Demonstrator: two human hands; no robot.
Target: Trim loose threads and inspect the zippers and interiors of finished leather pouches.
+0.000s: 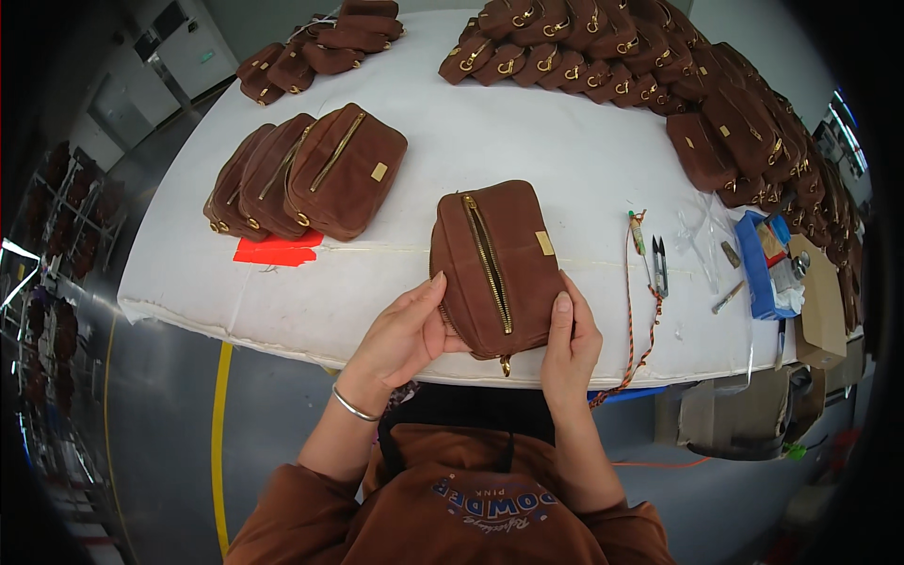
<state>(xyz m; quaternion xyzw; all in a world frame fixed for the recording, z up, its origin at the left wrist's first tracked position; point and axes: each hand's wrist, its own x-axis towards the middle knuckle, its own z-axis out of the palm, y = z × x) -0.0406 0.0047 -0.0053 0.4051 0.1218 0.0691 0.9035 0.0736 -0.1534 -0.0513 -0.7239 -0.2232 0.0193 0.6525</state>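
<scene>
Between my two hands, at the near edge of the white table, is a brown pouch bag (523, 273) with a gold front zipper that gapes partly. A small gold plate sits at its upper right, and a gold clasp hangs at its near end. My left hand (414, 320) grips the bag's left side, thumb along the edge and fingers beneath. My right hand (571, 337) holds the lower right side, thumb on top. Three similar brown bags (353, 174) lean on each other at the left, next to a piece of red tape (278, 250).
On the right lie thread snips (660, 268) on a braided cord, a blue tray (761, 273) of small items and a cardboard box (821, 315). Brown bags (603, 56) are heaped along the far right, with a smaller pile (325, 47) at far left. The white table (395, 273) has a rounded edge.
</scene>
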